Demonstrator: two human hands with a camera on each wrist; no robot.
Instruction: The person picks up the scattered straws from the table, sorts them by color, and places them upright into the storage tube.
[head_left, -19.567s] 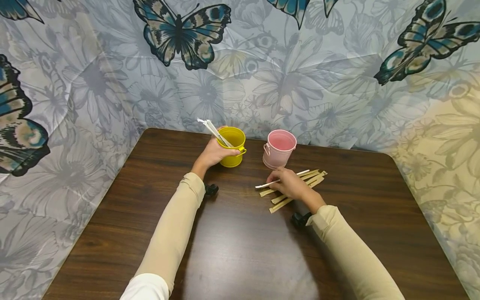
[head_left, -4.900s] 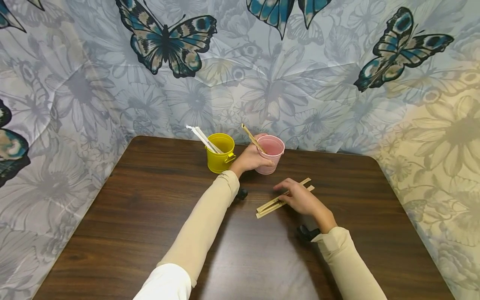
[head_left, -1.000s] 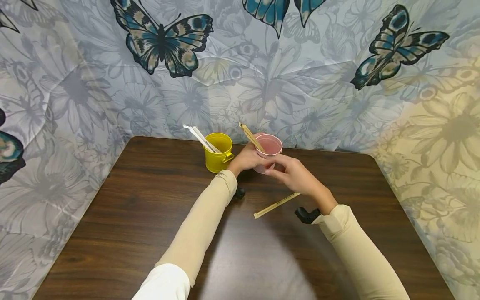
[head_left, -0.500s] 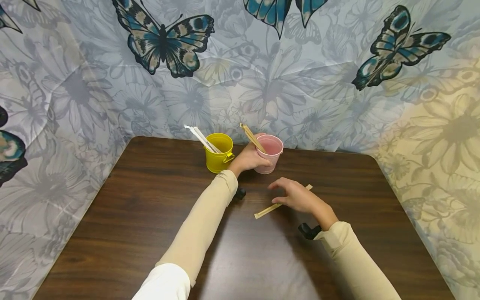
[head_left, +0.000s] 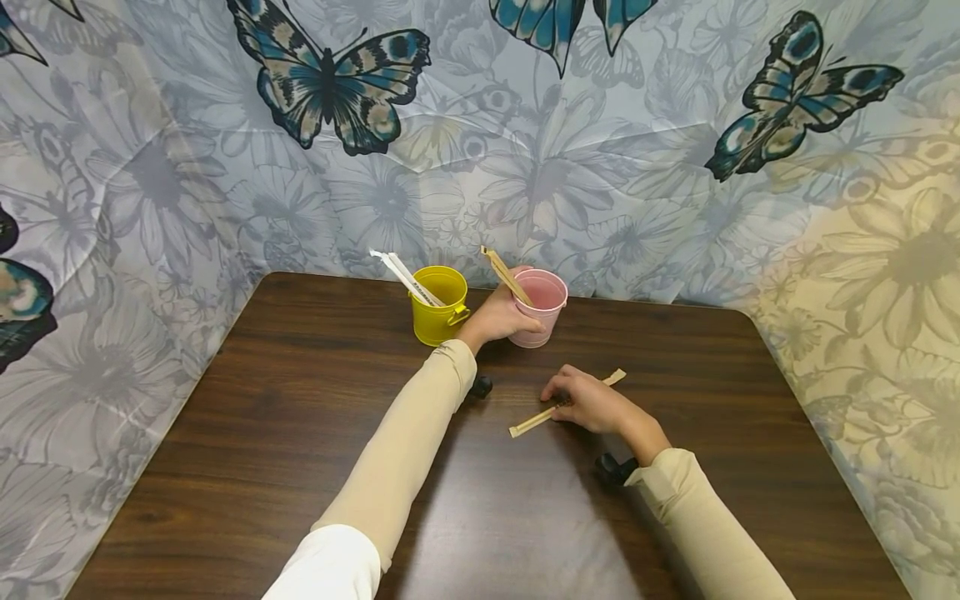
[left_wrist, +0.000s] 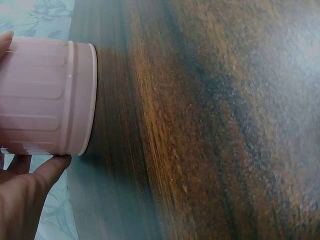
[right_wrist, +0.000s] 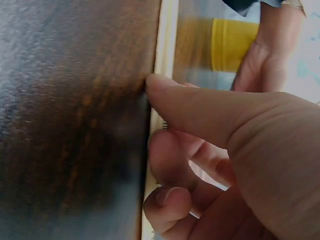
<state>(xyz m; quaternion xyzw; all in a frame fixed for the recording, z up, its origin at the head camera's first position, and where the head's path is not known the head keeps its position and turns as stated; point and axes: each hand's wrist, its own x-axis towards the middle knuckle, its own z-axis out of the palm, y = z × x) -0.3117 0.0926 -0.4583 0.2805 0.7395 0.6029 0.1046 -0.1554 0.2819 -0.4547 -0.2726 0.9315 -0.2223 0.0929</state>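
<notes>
My left hand grips the side of a small pink bucket, thumb on the near wall. The bucket stands upright, and its lower wall fills the left edge of the left wrist view. Tan paper-wrapped straws lean inside it, ends above the rim. One more tan paper-wrapped straw lies slantwise on the table. My right hand is over its middle; in the right wrist view the thumb and curled fingers pinch that straw at the table surface.
Left of the pink bucket stands a yellow bucket with white paper-wrapped straws leaning in it. The brown wooden table ends at a cloth backdrop with butterflies.
Earlier the left hand held the yellow bucket and several tan straws lay on the table. The right hand has since moved from the pink bucket down to the last straw and closed on it.
</notes>
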